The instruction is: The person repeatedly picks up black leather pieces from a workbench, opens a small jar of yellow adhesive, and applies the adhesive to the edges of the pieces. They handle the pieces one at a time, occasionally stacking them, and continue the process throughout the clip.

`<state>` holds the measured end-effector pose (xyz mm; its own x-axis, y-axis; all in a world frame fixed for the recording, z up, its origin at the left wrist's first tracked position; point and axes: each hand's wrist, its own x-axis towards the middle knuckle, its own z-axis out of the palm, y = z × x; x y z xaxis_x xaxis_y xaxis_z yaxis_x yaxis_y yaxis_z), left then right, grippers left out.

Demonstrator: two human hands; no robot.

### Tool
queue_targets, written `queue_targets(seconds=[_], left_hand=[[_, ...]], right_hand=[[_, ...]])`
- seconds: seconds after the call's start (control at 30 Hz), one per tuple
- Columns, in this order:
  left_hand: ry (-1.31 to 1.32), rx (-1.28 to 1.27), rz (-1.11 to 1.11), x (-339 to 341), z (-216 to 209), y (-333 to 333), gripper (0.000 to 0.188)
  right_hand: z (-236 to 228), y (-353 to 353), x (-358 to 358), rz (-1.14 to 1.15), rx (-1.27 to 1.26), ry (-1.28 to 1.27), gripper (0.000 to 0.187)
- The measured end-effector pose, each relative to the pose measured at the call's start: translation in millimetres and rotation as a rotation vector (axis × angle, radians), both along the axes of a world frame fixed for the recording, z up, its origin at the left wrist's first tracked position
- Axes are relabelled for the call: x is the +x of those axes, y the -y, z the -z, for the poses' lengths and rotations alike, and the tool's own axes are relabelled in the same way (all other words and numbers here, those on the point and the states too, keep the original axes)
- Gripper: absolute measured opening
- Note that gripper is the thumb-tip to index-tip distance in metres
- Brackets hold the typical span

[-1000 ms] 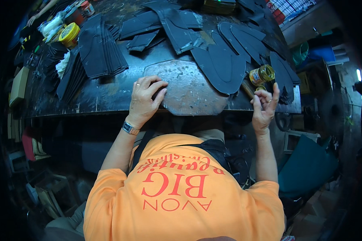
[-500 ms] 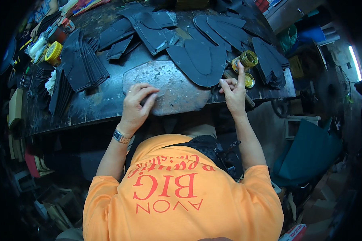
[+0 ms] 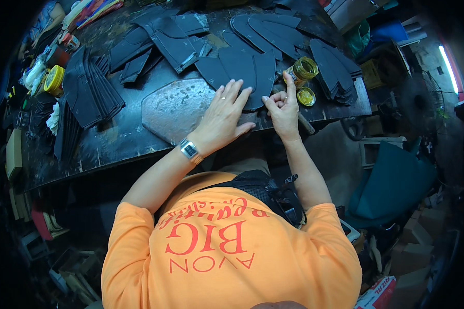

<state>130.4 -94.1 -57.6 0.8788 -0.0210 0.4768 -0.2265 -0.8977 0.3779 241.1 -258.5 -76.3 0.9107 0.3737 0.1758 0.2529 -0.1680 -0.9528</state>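
My left hand (image 3: 221,113) lies with its fingers spread over a speckled grey slab (image 3: 172,108). Its fingertips reach the near-left edge of a rounded black sheet piece (image 3: 242,69), which overlaps the slab. To the right, my right hand (image 3: 283,110) has its index finger stretched out toward an open glass jar of yellowish paste (image 3: 304,69). The thumb stands out to the left, close to the sheet piece's right edge, and the other fingers are curled with nothing visible in them. A round lid with yellow paste (image 3: 306,97) lies beside this hand. A tool handle (image 3: 307,125) shows partly behind the wrist.
Stacked black pieces lie left (image 3: 90,95) and right (image 3: 335,74); more black pieces (image 3: 165,38) lie at the back. A yellow-lidded tub (image 3: 53,81) stands far left. The dark table's front edge (image 3: 95,164) runs before me. A person's arm shows at the far upper left.
My left hand has moved right across the slab to the sheet piece, its fingers now spread. My right hand stays beside the jar. The view has shifted slightly.
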Motion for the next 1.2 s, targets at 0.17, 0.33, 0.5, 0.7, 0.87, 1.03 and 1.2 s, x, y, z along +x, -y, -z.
queue_targets(seconds=[0.17, 0.33, 0.5, 0.7, 0.87, 1.03, 1.2], left_hand=[[-0.169, 0.112, -0.003, 31.8, -0.2, 9.7, 0.066], [-0.224, 0.231, -0.027, 41.2, -5.0, 19.4, 0.056], [-0.239, 0.395, -0.115, 53.4, -8.9, 31.2, 0.035], [-0.241, 0.35, -0.031, 49.7, -30.9, 33.9, 0.014], [0.118, -0.036, -0.048, 14.4, -74.1, 1.0, 0.016], [0.289, -0.942, -0.029, -11.5, -78.0, -56.8, 0.028], [0.088, -1.761, 0.035, -43.1, -29.7, -83.4, 0.038]], right_hand=[[-2.8, 1.7, -3.7, -0.099, 0.181, -0.1, 0.084], [0.3, 15.4, -8.7, -0.022, 0.2, 0.03, 0.081], [4.8, 32.2, -2.8, 0.091, 0.042, 0.335, 0.079], [11.7, 37.8, 1.1, 0.062, 0.228, 0.178, 0.078], [11.7, 40.1, 0.4, 0.071, 0.253, 0.14, 0.078], [9.6, 34.7, -0.1, 0.108, 0.297, 0.113, 0.078], [8.4, 34.0, 1.6, 0.098, 0.279, 0.12, 0.078]])
